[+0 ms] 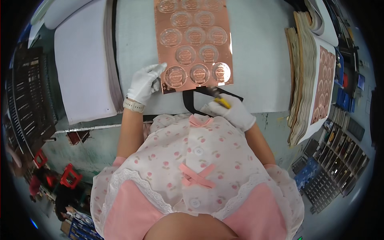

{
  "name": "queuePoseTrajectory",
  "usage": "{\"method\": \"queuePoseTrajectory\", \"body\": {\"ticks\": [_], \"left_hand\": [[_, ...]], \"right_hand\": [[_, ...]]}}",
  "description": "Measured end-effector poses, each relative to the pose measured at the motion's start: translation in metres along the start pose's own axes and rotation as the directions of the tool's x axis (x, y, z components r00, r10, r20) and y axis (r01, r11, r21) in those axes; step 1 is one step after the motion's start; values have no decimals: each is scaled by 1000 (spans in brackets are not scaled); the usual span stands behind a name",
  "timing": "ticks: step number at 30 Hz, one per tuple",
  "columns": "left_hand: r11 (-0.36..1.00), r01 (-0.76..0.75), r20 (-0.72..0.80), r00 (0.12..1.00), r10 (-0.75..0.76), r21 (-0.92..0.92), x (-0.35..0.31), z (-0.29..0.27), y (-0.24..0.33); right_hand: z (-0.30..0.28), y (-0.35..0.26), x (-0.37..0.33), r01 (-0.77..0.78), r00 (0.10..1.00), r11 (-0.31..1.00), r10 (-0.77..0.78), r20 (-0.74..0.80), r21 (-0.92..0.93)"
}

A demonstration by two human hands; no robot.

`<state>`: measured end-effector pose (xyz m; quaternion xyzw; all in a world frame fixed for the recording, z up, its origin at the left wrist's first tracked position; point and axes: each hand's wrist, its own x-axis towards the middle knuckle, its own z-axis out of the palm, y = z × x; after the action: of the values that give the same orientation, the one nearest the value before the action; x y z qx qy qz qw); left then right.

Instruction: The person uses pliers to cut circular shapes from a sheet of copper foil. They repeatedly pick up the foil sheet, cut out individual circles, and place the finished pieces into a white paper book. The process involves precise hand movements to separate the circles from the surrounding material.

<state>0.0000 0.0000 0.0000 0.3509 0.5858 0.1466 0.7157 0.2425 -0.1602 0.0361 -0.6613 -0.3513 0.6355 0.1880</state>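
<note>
Leftward stand red stools (71, 177); over the pale tabletop (260, 60), left hand (144, 85) pinches copper sheet (178, 46); right hand (236, 113) grips yellow-handled tool (223, 103).

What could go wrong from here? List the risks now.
The right hand holds the tool close to the sheet, so a slip might scratch it. The tool could snag the strap close by. Only the left hand is at the sheet's edge, so the sheet may shift.

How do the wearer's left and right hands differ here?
The left hand has its fingers at the left edge of the copper-coloured sheet; the right hand grips a yellow-handled tool. The left hand has a pale watch at its wrist; the right hand shows none. Both wear white gloves.
</note>
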Motion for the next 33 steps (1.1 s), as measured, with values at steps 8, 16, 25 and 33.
{"method": "queuePoseTrajectory", "body": {"ticks": [8, 16, 25, 33], "left_hand": [[988, -33, -112, 992, 50, 151, -9, 10, 1], [211, -347, -54, 411, 910, 914, 0, 33, -27], [-165, -644, 581, 513, 632, 748, 3, 103, -16], [-174, -662, 635, 559, 533, 729, 8, 99, -10]], "right_hand": [[-23, 53, -24, 95, 876, 758, 245, -416, 645], [-3, 23, 1, 376, 682, 863, -12, -731, 337], [21, 29, 28, 501, 636, 829, -157, -756, 249], [33, 36, 47, 546, 567, 837, -340, -751, 33]]}}
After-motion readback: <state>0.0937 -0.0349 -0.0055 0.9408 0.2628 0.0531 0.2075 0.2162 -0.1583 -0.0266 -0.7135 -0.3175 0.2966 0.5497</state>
